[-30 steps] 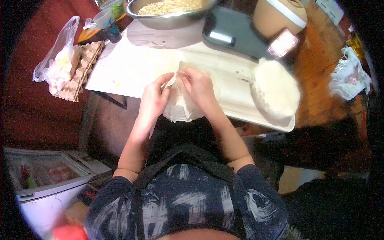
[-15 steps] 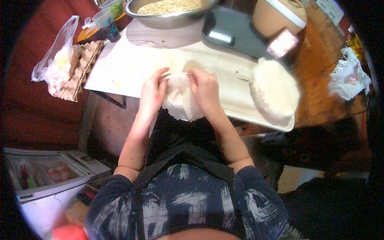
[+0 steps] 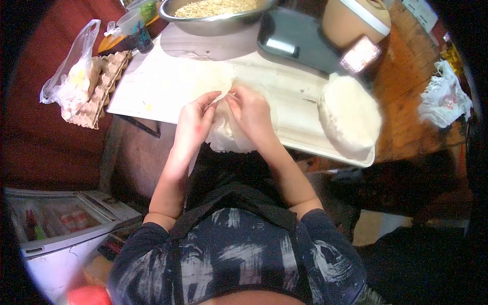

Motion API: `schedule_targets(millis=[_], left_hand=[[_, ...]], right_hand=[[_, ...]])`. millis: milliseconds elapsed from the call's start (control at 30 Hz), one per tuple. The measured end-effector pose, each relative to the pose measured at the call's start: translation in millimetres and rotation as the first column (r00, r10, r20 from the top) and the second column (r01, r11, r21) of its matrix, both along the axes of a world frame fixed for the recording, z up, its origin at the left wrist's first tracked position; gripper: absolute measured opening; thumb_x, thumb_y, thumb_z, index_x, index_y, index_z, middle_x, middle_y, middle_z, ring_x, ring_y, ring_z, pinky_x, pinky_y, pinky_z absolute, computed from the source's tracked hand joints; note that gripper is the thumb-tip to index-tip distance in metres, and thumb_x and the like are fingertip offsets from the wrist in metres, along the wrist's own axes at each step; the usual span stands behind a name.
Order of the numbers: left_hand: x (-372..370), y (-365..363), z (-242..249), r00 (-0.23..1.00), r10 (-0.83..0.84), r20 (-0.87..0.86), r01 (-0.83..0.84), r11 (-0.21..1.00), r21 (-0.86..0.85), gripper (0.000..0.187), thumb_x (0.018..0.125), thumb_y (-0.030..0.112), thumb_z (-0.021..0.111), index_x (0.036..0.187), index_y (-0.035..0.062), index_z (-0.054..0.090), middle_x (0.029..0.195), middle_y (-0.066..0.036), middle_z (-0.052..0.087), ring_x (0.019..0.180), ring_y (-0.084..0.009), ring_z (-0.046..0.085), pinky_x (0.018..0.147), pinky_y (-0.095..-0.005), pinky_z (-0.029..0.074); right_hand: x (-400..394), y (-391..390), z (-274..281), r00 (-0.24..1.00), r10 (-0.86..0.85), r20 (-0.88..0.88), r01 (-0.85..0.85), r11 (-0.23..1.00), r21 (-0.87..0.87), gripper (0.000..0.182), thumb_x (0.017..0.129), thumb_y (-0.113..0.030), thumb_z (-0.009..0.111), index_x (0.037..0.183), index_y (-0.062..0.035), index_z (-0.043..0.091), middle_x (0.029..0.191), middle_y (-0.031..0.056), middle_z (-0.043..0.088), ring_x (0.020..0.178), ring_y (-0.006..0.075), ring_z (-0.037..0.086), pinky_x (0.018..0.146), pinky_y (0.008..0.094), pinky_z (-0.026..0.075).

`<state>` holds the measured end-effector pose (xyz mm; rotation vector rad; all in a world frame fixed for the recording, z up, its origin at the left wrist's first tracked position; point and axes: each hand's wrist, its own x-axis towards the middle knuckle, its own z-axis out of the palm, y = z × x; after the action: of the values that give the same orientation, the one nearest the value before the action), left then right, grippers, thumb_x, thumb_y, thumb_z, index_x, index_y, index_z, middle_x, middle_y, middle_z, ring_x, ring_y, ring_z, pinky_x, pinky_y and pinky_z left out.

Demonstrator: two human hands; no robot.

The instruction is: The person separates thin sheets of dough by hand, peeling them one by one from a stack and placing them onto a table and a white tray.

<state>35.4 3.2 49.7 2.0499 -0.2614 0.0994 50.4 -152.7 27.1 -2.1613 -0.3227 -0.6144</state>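
Note:
My left hand point(image 3: 197, 119) and my right hand point(image 3: 250, 113) meet over the front edge of the white tabletop. Both have fingertips pinched on a thin, pale spring roll wrapper point(image 3: 227, 104). Under and between the hands lies a pile of similar wrappers point(image 3: 230, 142), its ragged lower edge hanging toward my lap. Part of the pile is hidden by my hands. To the right, a thick round stack of white wrappers point(image 3: 351, 114) rests near the tabletop's corner.
At the back stands a metal bowl point(image 3: 216, 23) of shredded filling. Beside it are a dark flat case point(image 3: 300, 43), a lit phone point(image 3: 361, 54) and a tan container point(image 3: 356, 23). Egg trays point(image 3: 109, 76) and a plastic bag point(image 3: 76, 86) sit left; a white bag point(image 3: 446, 96) lies right.
My right hand has shifted left and its fingertips have come close to my left ones. The wrapper between them has been pulled up, and a translucent sheet now spreads behind my right hand.

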Motion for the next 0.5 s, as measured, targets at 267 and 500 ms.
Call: schedule_targets(millis=[267,500], left_hand=[[9.2,-1.4,-4.9,0.998,0.005,0.056,-0.007,0.999,0.046,0.036,0.088,0.001,0.054,0.123,-0.0001,0.058,0.102,-0.025,0.068,0.099,-0.0277,0.068,0.084,-0.0339,0.052],[14.6,0.7,-11.5,0.997,0.055,-0.048,-0.056,0.998,-0.022,0.039,0.084,-0.004,0.051,0.122,-0.0012,0.058,0.105,-0.026,0.067,0.102,-0.0322,0.067,0.087,-0.0366,0.051]], right_hand=[[-3.2,0.6,-0.2,0.984,0.06,0.165,-0.038,0.991,-0.132,0.008,0.084,-0.014,0.064,0.09,-0.0085,0.065,0.079,0.013,0.066,0.076,0.0319,0.064,0.072,0.0419,0.046],[1.2,-16.5,-3.9,0.987,-0.093,0.134,0.111,0.986,-0.126,0.008,0.083,-0.012,0.066,0.09,-0.0066,0.067,0.082,0.0144,0.068,0.074,0.0339,0.063,0.071,0.0424,0.048]])
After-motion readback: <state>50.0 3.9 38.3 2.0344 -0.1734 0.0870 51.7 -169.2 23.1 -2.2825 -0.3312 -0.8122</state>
